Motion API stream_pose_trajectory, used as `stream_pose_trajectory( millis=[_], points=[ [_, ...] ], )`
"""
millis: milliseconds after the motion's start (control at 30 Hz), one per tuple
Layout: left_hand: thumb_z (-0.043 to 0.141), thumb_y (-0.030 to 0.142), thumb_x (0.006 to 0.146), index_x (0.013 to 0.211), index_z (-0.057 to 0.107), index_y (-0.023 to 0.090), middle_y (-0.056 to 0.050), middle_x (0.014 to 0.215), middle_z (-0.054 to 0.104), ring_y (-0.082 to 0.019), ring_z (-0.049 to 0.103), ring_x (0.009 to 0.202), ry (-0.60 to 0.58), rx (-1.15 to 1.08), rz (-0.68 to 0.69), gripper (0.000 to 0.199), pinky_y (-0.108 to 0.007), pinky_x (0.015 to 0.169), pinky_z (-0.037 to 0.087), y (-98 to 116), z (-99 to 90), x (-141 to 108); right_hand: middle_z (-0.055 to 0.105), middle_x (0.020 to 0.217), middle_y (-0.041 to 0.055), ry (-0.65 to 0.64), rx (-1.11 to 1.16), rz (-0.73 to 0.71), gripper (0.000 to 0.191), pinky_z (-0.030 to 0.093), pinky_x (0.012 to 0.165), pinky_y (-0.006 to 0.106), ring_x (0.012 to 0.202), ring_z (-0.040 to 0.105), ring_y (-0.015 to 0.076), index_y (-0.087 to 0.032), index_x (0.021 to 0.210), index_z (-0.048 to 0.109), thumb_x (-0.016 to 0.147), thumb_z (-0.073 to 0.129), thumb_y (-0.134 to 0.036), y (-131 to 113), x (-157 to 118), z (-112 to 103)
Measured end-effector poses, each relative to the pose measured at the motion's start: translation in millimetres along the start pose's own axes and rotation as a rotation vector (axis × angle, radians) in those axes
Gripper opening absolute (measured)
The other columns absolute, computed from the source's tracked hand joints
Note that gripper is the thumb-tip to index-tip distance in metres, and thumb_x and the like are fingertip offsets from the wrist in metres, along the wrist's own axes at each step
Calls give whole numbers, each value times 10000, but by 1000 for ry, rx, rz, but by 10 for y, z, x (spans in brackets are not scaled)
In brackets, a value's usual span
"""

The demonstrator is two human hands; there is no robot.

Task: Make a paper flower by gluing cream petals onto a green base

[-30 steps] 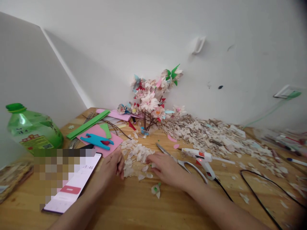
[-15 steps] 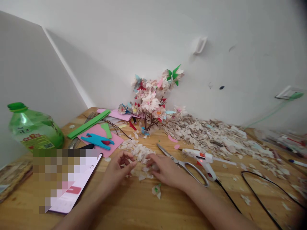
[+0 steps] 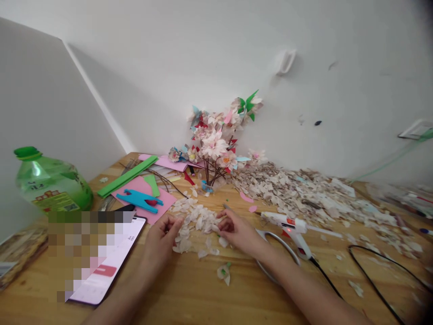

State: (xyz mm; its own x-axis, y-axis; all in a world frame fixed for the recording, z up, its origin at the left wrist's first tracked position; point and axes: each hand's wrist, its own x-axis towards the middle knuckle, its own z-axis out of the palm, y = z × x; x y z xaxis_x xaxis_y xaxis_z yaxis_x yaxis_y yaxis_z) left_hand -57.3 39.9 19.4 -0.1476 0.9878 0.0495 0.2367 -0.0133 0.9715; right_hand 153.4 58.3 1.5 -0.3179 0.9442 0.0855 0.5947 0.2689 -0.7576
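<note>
A loose pile of thin, whitish petals [image 3: 199, 217] lies on the wooden table between my hands. At its left edge is my left hand [image 3: 161, 239], thumb and forefinger brought together; whether something sits between them is hard to see. My right hand [image 3: 239, 232] reaches the pile's right side, its thumb and fingertips pinched at a white petal. Just in front of the pile, a small petal piece with a green centre [image 3: 223, 273] rests on the table. Grey scissors [image 3: 287, 248] lie partly hidden under my right hand and forearm.
Right of the scissors lies a white glue gun [image 3: 291, 228] with a black cord. Behind stand handmade flowers [image 3: 214, 144] beside a heap of dry scraps [image 3: 304, 189]. On the left are a green bottle [image 3: 50, 180], a phone [image 3: 115, 257], pink paper [image 3: 135, 187] and a blue piece [image 3: 140, 200].
My hands have moved apart: the left slightly left, the right to the right, covering more of the scissors. More of the petal pile shows between them. The view has shifted slightly.
</note>
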Motion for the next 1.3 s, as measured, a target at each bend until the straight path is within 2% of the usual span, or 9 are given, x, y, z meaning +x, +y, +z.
stream_pose_trajectory(
  millis=[133, 233, 367, 533, 733, 900, 967, 1167, 1300],
  points=[
    [464, 449, 773, 540, 478, 191, 29, 499, 507, -137, 495, 512, -1, 151, 99, 348, -236, 490, 375, -19, -9, 10, 648, 786, 6, -46, -69, -57, 321, 473, 659, 281, 713, 614, 155, -210, 959, 514, 673, 578, -80, -81, -41, -101],
    [358, 403, 842, 822, 592, 182, -45, 833, 650, -192, 587, 804, -100, 310, 217, 322, -306, 699, 456, -80, -6, 27, 648, 868, 28, -36, -179, -119, 329, 451, 724, 313, 813, 604, 185, -217, 1001, 519, 692, 592, -128, -114, -27, -161],
    [377, 335, 852, 1116, 533, 205, -78, 1196, 577, -223, 460, 1153, -316, 534, 460, 334, -438, 988, 322, -195, 32, 8, 611, 1036, 91, 0, -218, -133, 406, 413, 831, 361, 967, 556, 221, -180, 1089, 475, 702, 584, -124, -86, 67, -137],
    [404, 315, 848, 1135, 521, 252, -40, 1167, 601, -200, 473, 1148, -522, 602, 602, 317, -467, 1048, 241, -156, 57, -65, 610, 1069, 93, -14, -157, -125, 529, 383, 889, 365, 1017, 536, 210, -177, 1135, 444, 645, 530, 4, -19, 185, 1],
    [403, 288, 848, 1078, 540, 213, -35, 835, 673, -194, 584, 957, -360, 552, 545, 278, -440, 1000, 327, -71, 11, -76, 665, 869, 24, -29, -14, -59, 491, 470, 698, 291, 775, 612, 153, -210, 1070, 444, 646, 456, 37, 25, 223, -29],
    [432, 309, 835, 1215, 453, 263, -70, 1192, 568, -209, 487, 1125, -566, 570, 615, 384, -394, 947, 399, -56, -12, -124, 655, 880, 32, -109, 105, -24, 438, 494, 640, 264, 702, 615, 126, -193, 1043, 442, 656, 500, 5, 30, 197, -137],
    [440, 334, 830, 1195, 482, 264, -69, 1199, 570, -217, 494, 1120, -575, 614, 635, 374, -419, 967, 376, -54, -6, -124, 654, 887, 36, -147, 143, -11, 402, 506, 633, 258, 704, 623, 122, -189, 1023, 444, 667, 534, -25, 44, 191, -147],
    [422, 283, 836, 1087, 549, 208, -50, 882, 691, -205, 608, 873, -304, 687, 581, 292, -437, 906, 421, -116, -4, -21, 646, 883, 62, -98, 99, 23, 314, 505, 676, 307, 755, 625, 152, -176, 992, 463, 706, 516, -57, 105, 193, -154],
    [430, 274, 829, 1116, 523, 198, -75, 945, 673, -222, 591, 928, -236, 674, 591, 311, -424, 862, 455, -163, -10, -34, 637, 917, 49, -77, -9, -26, 341, 451, 789, 357, 858, 598, 185, -200, 995, 518, 685, 547, -62, 37, 145, -187]
  ],
)
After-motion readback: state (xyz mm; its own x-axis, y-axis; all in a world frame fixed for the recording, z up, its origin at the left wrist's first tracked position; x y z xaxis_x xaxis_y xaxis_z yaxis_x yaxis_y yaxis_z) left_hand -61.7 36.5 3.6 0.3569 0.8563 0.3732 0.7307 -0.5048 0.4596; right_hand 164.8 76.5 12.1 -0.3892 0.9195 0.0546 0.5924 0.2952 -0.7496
